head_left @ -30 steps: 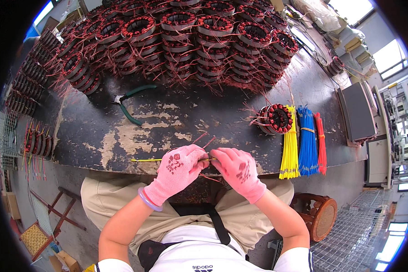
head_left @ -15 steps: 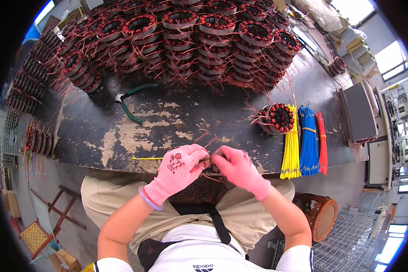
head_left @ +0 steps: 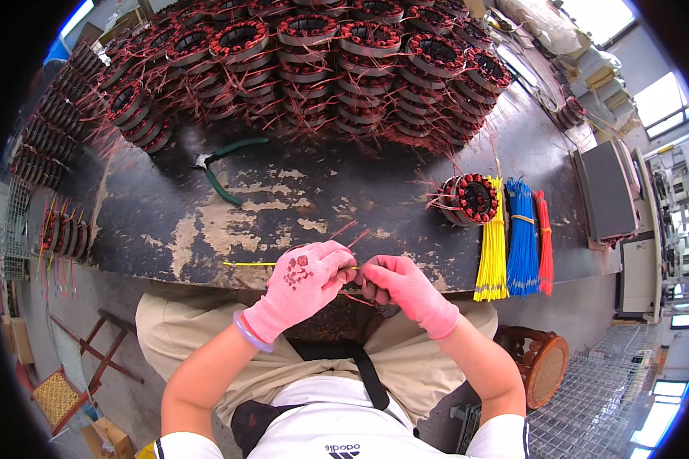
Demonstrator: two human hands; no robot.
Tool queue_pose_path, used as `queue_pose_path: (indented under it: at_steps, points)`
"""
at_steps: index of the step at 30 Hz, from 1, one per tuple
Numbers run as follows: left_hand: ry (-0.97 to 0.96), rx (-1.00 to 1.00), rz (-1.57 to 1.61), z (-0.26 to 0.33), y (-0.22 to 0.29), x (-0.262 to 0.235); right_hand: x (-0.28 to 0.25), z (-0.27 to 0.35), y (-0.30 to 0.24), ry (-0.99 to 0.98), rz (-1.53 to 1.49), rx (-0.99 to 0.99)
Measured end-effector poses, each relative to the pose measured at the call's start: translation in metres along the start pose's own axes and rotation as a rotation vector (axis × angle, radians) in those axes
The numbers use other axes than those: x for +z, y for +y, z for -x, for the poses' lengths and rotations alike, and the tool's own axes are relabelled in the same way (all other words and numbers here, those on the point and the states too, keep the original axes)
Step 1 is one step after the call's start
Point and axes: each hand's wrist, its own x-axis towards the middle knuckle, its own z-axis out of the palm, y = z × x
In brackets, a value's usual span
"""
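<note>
Both my hands wear pink gloves and meet just below the near edge of the dark workbench [head_left: 207,229]. My left hand [head_left: 302,284] pinches a thin yellow sleeve [head_left: 249,265] that sticks out to the left. My right hand [head_left: 402,283] grips copper wire ends [head_left: 352,233] rising from a stator in my lap, which the hands mostly hide. A single stator with red windings [head_left: 471,199] lies on the bench to the right, beside bundles of yellow sleeves [head_left: 494,245], blue sleeves [head_left: 522,237] and red sleeves [head_left: 543,237].
Stacks of wound stators [head_left: 314,69] fill the back of the bench. Green-handled pliers [head_left: 226,164] lie at centre left. More stators [head_left: 61,229] stand on a rack at the left. A dark tray [head_left: 605,191] sits at the right, a round wooden stool [head_left: 540,367] beside my right leg.
My hands have drawn closer together, the right hand moving left toward the left one. The yellow sleeve still pokes out to the left.
</note>
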Motion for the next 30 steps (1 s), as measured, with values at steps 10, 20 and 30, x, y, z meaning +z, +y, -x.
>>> queue_pose_path:
  at_steps: [10, 20, 30]
  points:
    - [0.017, -0.014, -0.013, 0.003, 0.000, 0.001, 0.007, 0.006, -0.001, 0.294, 0.957, -0.673]
    - [-0.017, 0.002, -0.064, 0.012, -0.004, -0.015, -0.036, 0.044, 0.002, 0.482, 0.390, -0.302]
    - [-0.024, 0.005, -0.042, 0.014, -0.012, -0.015, 0.031, 0.000, 0.029, 0.728, 1.480, -1.024]
